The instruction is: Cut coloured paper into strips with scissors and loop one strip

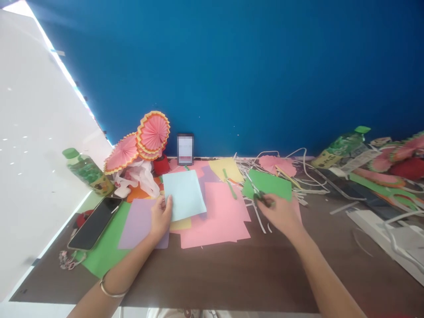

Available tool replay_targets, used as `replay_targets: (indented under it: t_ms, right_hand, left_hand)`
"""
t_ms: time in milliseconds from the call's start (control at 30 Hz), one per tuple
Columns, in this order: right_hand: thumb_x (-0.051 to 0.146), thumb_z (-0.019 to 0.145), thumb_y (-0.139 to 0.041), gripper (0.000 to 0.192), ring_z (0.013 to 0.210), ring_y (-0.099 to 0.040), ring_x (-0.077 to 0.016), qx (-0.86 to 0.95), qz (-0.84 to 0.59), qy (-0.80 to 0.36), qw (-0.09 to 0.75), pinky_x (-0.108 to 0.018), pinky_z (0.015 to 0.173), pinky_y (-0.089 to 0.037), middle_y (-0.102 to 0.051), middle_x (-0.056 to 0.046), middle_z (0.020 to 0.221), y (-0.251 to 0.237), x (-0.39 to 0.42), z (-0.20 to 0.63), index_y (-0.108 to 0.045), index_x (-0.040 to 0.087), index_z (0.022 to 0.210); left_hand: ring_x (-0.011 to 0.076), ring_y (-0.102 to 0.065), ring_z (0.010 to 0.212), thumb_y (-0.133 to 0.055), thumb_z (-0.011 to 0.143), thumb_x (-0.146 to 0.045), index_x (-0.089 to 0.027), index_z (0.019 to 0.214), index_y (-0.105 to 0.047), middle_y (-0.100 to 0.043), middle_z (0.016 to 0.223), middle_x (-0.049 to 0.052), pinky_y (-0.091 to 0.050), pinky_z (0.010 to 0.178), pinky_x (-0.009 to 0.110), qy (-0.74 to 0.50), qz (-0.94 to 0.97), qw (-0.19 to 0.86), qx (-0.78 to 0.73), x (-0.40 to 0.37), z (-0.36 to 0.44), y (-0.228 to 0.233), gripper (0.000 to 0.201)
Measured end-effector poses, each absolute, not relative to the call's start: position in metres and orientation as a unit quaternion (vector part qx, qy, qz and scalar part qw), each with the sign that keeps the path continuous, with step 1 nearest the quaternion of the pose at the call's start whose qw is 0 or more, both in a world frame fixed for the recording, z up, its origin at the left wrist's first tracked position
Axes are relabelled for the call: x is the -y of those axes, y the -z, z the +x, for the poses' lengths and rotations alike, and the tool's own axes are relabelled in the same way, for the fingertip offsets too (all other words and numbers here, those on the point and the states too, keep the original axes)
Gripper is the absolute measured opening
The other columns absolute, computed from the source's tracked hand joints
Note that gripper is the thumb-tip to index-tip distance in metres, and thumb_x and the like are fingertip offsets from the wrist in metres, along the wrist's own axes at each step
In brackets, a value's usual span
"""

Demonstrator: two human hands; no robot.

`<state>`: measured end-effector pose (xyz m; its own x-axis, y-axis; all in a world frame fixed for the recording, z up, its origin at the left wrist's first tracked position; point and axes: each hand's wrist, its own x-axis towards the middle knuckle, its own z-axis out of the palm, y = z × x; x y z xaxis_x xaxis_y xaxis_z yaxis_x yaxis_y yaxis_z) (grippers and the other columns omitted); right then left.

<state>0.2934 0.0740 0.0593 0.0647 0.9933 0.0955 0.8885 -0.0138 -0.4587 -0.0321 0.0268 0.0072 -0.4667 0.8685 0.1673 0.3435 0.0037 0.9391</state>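
Pale blue sheet [185,196], near the middle of the tabletop [215,278], lies in view over the pink sheets [225,212]; whether it touches them cannot be told. The left hand [161,216] pinches its left edge, thumb in front, the other fingers curled and partly hidden. The right hand [281,214] grips dark-handled scissors [252,182], its fingers closed about the handles; the blades point away and to the left across a green sheet [273,183], and how far they stand apart cannot be told. Beside the left hand lies a lilac sheet [137,225], with a larger green paper [107,247] farther left, partly beneath a dark-screened smartphone [94,224]. A silvery bangle [111,292] encircles the left forearm. Behind the pale blue sheet, an upright device [185,150] with a lit screen stands before the blue wall [238,66]; to its left are pleated pink rosettes [153,134] edged in yellow and orange, and a green-capped bottle [88,172] that appears tilted. A yellow sheet [227,168] and loose white strips [260,216] lie near the scissors; at far right, a second bottle [341,148] leans among papers and cables
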Motion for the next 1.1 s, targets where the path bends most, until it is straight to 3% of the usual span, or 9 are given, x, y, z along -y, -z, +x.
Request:
replay_targets:
  t_ms: [100,200,333,500,800,1100]
  right_hand:
    - [0.050,0.078,-0.045,0.036,0.055,-0.052,-0.0166,0.684,-0.591,-0.332,0.269,-0.027,0.054,-0.038,-0.057,-0.002,0.056,-0.047,-0.066,0.251,-0.052,0.019,0.060]
    - [0.053,0.070,-0.056,0.039,0.047,-0.041,-0.0112,0.674,-0.521,-0.438,0.288,-0.024,0.046,-0.030,-0.046,0.004,0.049,-0.033,-0.058,0.215,-0.044,0.020,0.054]
    - [0.049,0.066,-0.062,0.039,0.046,-0.034,-0.0086,0.681,-0.483,-0.469,0.287,-0.022,0.045,-0.027,-0.037,0.007,0.048,-0.021,-0.052,0.197,-0.039,0.020,0.053]
    - [0.047,0.072,-0.057,0.037,0.047,-0.038,-0.0090,0.656,-0.444,-0.549,0.265,-0.021,0.045,-0.030,-0.037,0.006,0.050,-0.021,-0.041,0.200,-0.038,0.020,0.055]
    - [0.044,0.074,-0.056,0.034,0.048,-0.040,-0.0093,0.637,-0.422,-0.593,0.254,-0.022,0.047,-0.031,-0.038,0.006,0.052,-0.024,-0.037,0.199,-0.039,0.019,0.056]
    - [0.044,0.074,-0.055,0.034,0.049,-0.042,-0.0092,0.611,-0.403,-0.631,0.258,-0.023,0.048,-0.032,-0.041,0.004,0.052,-0.026,-0.041,0.198,-0.042,0.018,0.056]
  left_hand:
    - [0.0079,-0.026,0.045,-0.048,0.078,-0.045,-0.019,0.061,-0.042,-0.026,0.050,-0.007,-0.019,0.046,0.022,-0.538,0.440,0.242,-0.677,-0.028,-0.035,-0.004,0.032]
    - [0.0085,-0.034,0.045,-0.047,0.078,-0.047,-0.018,0.069,-0.051,-0.038,0.050,-0.006,-0.024,0.046,0.021,-0.550,0.411,0.251,-0.683,-0.031,-0.039,-0.001,0.031]
    - [0.0098,-0.046,0.049,-0.047,0.078,-0.050,-0.017,0.080,-0.051,-0.052,0.060,-0.003,-0.031,0.047,0.021,-0.578,0.363,0.290,-0.671,-0.036,-0.043,0.002,0.033]
    - [0.0115,-0.052,0.053,-0.047,0.077,-0.051,-0.018,0.084,-0.050,-0.057,0.066,-0.001,-0.035,0.048,0.021,-0.602,0.330,0.320,-0.653,-0.039,-0.044,0.006,0.035]
    - [0.0109,-0.049,0.050,-0.047,0.078,-0.050,-0.018,0.090,-0.053,-0.052,0.056,-0.004,-0.035,0.048,0.022,-0.605,0.334,0.317,-0.650,-0.032,-0.037,0.004,0.035]
    - [0.0085,-0.045,0.047,-0.052,0.075,-0.050,-0.017,0.080,-0.053,-0.047,0.053,-0.005,-0.030,0.043,0.019,-0.610,0.314,0.317,-0.655,-0.028,-0.029,0.001,0.033]
